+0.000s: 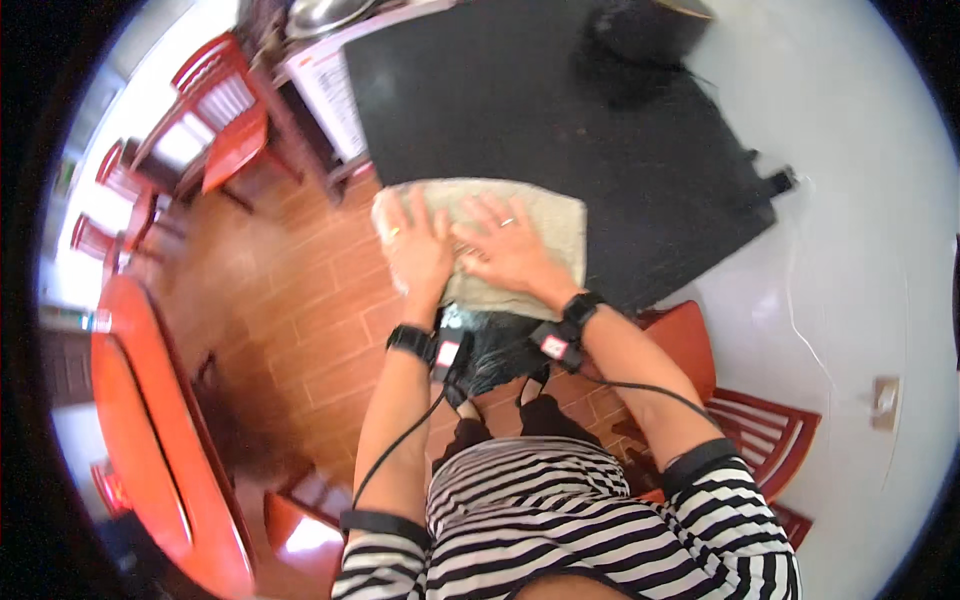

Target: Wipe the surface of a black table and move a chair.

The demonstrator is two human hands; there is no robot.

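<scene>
A beige cloth (555,225), folded into a thick pad, lies at the near left corner of a black tabletop (480,97). My left hand (420,251) rests palm down along the cloth's left side with its fingers spread. Just to its right, my right hand (506,251) presses flat on the middle of the same cloth, fingers apart and pointing up and left. The two thumbs almost meet. Both hands wear a ring and a black wrist strap with a small cabled device. Whatever lies under the cloth is hidden.
A dark object (645,37) stands at the table's far end. A metal bowl (326,15) sits at upper left by a white printed box (326,90). Red wooden chairs (240,150), a round red table (150,435) and a chair at right (765,435) surround me. A white wall (840,262) borders the right.
</scene>
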